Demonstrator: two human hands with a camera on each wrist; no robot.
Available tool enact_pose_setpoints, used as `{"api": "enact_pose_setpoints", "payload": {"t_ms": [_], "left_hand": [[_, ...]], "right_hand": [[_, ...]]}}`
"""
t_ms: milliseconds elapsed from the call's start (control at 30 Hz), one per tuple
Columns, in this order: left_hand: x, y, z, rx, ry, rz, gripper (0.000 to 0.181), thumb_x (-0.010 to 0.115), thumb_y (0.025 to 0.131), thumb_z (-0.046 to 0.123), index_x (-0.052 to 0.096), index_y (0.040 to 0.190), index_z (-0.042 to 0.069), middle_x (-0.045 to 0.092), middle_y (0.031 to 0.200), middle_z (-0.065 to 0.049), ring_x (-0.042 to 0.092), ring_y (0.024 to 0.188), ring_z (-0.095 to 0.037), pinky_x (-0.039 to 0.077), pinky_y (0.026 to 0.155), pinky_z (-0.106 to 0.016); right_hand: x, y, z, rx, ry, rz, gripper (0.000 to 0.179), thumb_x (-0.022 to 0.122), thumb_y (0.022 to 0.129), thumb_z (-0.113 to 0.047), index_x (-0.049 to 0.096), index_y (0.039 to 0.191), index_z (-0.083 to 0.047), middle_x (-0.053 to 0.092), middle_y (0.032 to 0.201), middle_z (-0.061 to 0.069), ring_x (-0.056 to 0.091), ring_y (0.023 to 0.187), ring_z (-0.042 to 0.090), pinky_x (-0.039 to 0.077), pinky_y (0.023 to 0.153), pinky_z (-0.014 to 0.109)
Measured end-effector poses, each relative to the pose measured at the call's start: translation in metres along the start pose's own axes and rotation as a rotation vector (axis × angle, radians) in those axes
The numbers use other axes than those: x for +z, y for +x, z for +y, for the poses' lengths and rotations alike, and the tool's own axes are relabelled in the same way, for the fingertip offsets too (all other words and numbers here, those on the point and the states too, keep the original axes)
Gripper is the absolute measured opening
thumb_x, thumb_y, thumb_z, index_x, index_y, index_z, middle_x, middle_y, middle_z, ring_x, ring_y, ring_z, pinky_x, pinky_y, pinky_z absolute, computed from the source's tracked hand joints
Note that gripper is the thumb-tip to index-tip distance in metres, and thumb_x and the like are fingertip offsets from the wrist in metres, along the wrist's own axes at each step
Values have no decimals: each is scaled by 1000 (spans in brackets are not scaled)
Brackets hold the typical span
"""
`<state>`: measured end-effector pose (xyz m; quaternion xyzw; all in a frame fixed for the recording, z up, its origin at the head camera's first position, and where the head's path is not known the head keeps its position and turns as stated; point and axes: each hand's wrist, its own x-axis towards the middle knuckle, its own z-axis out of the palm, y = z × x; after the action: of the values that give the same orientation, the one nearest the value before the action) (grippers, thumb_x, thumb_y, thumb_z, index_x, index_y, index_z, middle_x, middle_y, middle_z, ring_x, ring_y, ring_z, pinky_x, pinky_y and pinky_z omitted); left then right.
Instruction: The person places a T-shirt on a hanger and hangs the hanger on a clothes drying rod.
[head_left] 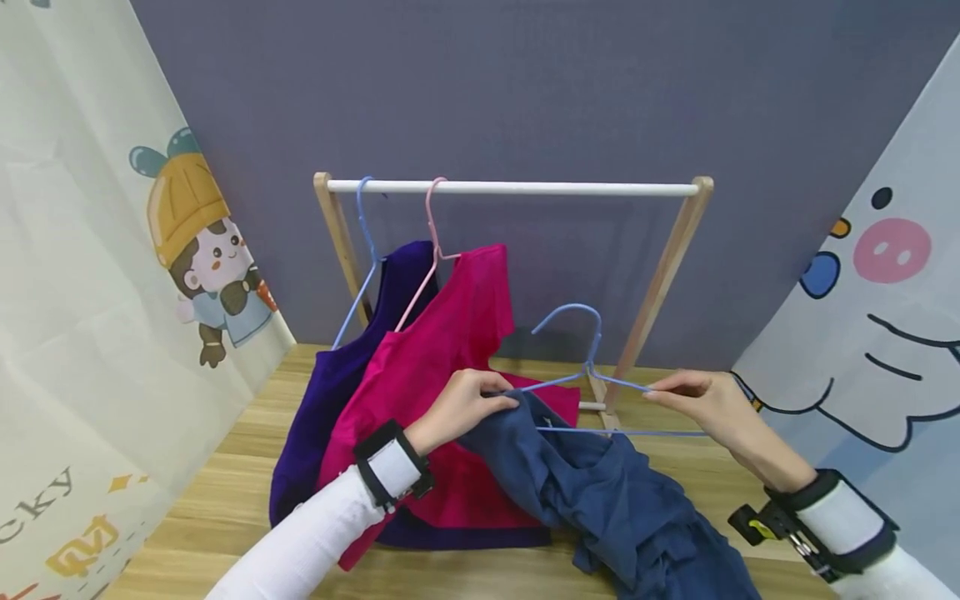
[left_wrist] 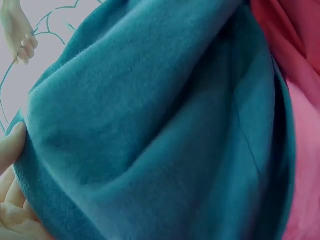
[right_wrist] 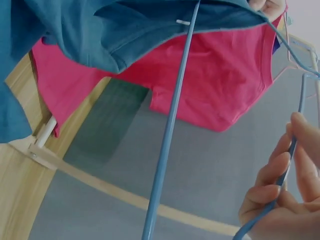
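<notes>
A blue hanger (head_left: 597, 342) is held up in front of the rack, its hook free of the rod. My right hand (head_left: 701, 408) pinches the hanger's right arm between thumb and fingers. The hanger's left end goes into a dark blue garment (head_left: 600, 492), which droops toward the lower right. My left hand (head_left: 467, 408) pinches that garment's edge near the hanger's left shoulder. In the left wrist view the cloth (left_wrist: 125, 115) fills most of the picture, the thumb on its rim. The right wrist view shows the hanger's bottom bar (right_wrist: 170, 125) running into the garment's opening.
Behind stands a small rack with a white rod (head_left: 562, 189) and wooden legs (head_left: 660, 283). A purple garment (head_left: 300, 450) on a blue hanger and a pink shirt (head_left: 480, 292) on a pink hanger hang at its left. Below is a wood-grain tabletop (head_left: 195, 517); a grey panel (head_left: 525, 92) rises behind.
</notes>
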<state>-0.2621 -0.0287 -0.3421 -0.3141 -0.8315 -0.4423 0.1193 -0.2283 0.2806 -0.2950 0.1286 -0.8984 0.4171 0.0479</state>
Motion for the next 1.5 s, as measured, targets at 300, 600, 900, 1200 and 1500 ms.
{"api": "enact_pose_setpoints", "payload": {"t_ms": [300, 600, 900, 1200, 1500], "left_hand": [[8, 3, 4, 14, -1, 48, 10, 69, 75, 9, 69, 83, 2, 68, 79, -5, 61, 75, -12, 46, 67, -18], [15, 13, 11, 20, -4, 61, 11, 70, 75, 11, 70, 83, 4, 68, 80, -4, 63, 77, -11, 46, 68, -16], [17, 15, 11, -6, -13, 80, 15, 69, 76, 12, 70, 89, 4, 68, 84, -4, 63, 81, -12, 46, 72, -18], [12, 12, 4, -26, -35, 83, 21, 67, 78, 12, 69, 96, 2, 68, 90, -9, 63, 85, -16, 46, 77, -21], [5, 13, 4, -34, -39, 75, 21, 65, 80, 14, 69, 97, 2, 67, 91, -9, 62, 88, -16, 45, 79, -22]], "right_hand": [[20, 6, -1, -23, 45, 8, 29, 65, 81, -24, 66, 95, 1, 62, 82, 4, 50, 64, 10, 40, 54, 24], [36, 11, -6, -15, 60, 13, 26, 64, 81, -23, 67, 94, -1, 65, 87, 11, 55, 68, 10, 44, 60, 25], [45, 13, -12, -32, 38, 43, 26, 64, 81, -25, 67, 95, -3, 63, 86, 8, 50, 67, 11, 41, 58, 23], [38, 0, -24, -258, 77, 196, 14, 62, 83, -13, 67, 94, -5, 63, 87, -6, 56, 78, 2, 44, 65, 15], [81, -20, -7, -190, -89, -184, 25, 60, 84, -16, 62, 103, -1, 62, 100, 10, 59, 85, 16, 48, 69, 28]]}}
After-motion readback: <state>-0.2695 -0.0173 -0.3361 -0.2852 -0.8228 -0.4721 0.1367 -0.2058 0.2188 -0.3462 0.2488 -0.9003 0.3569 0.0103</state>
